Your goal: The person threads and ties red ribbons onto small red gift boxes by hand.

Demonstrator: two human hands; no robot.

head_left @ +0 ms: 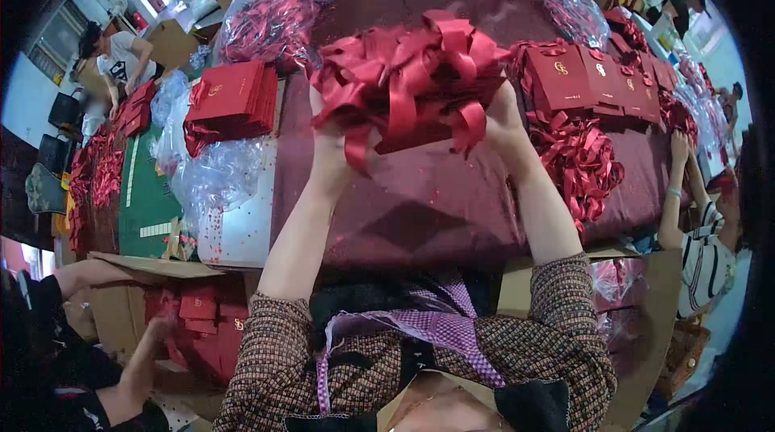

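Observation:
Above the table I hold up a thick stack of red gift bags (416,135), its glossy red ribbon handles (404,85) spilling loosely over the top and front. My left hand (329,135) grips the stack's left side, its fingers mostly hidden by ribbon. On the right side my right hand (505,115) clasps the bags, with the fingers behind them out of sight. Close to my right hand, a row of red gift bags with gold print (561,81) lies on the table.
A dark red cloth (476,206) covers the table. Clear plastic bags of ribbon (274,20) stand at the back left, near another stack of red bags (230,101). Loose ribbons (577,161) lie right. Cardboard boxes (113,311) flank me; co-workers sit and stand around.

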